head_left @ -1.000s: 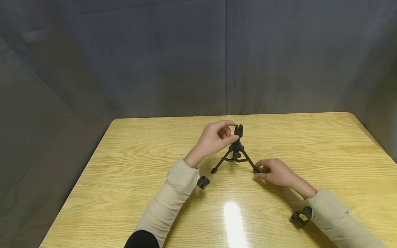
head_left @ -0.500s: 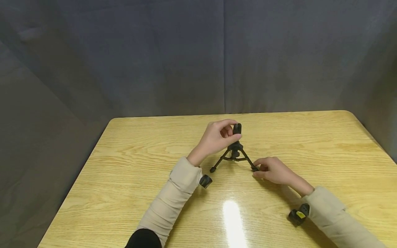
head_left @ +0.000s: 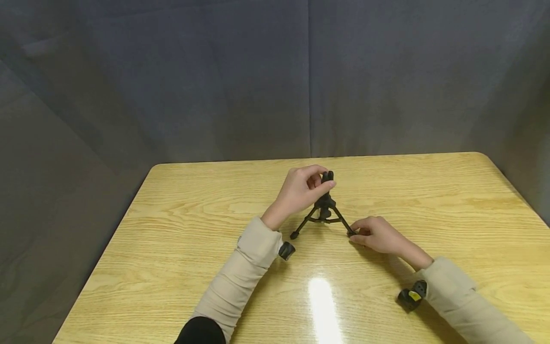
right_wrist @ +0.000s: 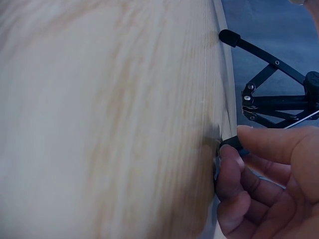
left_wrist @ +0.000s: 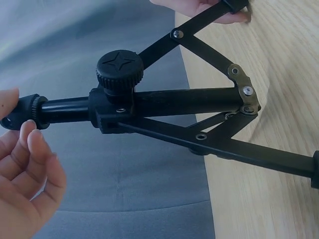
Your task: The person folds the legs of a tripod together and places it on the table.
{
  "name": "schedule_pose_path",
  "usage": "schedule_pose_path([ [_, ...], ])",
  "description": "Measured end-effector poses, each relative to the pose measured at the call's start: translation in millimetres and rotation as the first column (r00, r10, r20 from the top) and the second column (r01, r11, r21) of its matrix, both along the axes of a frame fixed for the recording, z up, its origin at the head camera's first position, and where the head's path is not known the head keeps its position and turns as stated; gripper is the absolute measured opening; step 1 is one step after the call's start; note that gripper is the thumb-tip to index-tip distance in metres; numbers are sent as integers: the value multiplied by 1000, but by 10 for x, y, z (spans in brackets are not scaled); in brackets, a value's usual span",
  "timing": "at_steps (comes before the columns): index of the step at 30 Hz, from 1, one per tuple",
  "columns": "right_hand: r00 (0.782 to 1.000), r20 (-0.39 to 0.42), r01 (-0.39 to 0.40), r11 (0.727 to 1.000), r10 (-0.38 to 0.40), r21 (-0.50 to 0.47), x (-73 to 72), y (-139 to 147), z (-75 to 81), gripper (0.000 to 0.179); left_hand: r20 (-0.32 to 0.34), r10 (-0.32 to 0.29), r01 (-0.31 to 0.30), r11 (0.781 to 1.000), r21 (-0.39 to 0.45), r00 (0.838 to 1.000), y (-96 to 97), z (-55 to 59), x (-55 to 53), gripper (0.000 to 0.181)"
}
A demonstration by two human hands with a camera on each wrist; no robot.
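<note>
A small black tripod point(head_left: 325, 204) stands upright on the table with its legs spread. My left hand point(head_left: 299, 191) pinches the forked head at its top between thumb and fingers. In the left wrist view the knurled collar point(left_wrist: 37, 109) lies beside those fingertips, and a round star-marked knob point(left_wrist: 119, 69) sticks out from the body. My right hand point(head_left: 378, 235) pinches the rubber foot of the right leg, close to the tabletop. From the right wrist, that foot point(right_wrist: 232, 144) shows between thumb and index finger, while another foot point(right_wrist: 229, 38) appears farther off.
The wooden table point(head_left: 180, 253) reaches out on both sides of the tripod, with a bright reflection at its front. Behind its far edge hangs a dark grey curtain point(head_left: 240, 86). Black wrist cameras are strapped to both sleeves.
The left thumb has shifted slightly up along the tripod's head, which looks turned a little. The right hand keeps hold of the foot. The view itself has drifted slightly.
</note>
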State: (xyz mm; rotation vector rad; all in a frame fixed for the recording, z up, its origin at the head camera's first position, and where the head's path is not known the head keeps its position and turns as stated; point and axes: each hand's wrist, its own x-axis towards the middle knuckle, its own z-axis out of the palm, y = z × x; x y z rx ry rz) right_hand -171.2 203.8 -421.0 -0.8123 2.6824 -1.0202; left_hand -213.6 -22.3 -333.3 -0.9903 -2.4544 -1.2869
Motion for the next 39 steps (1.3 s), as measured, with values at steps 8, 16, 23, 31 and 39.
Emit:
schedule_pose_path([
  [8, 1000, -13, 8, 1000, -8, 7, 2, -16, 12, 10, -23, 9, -8, 1000, 15, 1000, 19, -10, -5, 22],
  [16, 1000, -2, 30, 1000, -30, 2, 10, -38, 0, 8, -49, 19, -17, 999, 35, 999, 16, -44, 2, 19],
  [23, 998, 29, 50, 999, -50, 3, 13, -39, 14, 7, -68, 49, -45, 998, 49, 997, 31, -53, 7, 17],
  [31, 999, 4, 49, 999, -49, 6, 12, -52, 20, 8, -97, 54, -50, 997, 50, 994, 34, -34, 23, 14],
  [39, 999, 1, 55, 998, -55, 13, 1, -64, 14, 8, -137, 50, -42, 997, 57, 989, 35, -28, 27, 12],
])
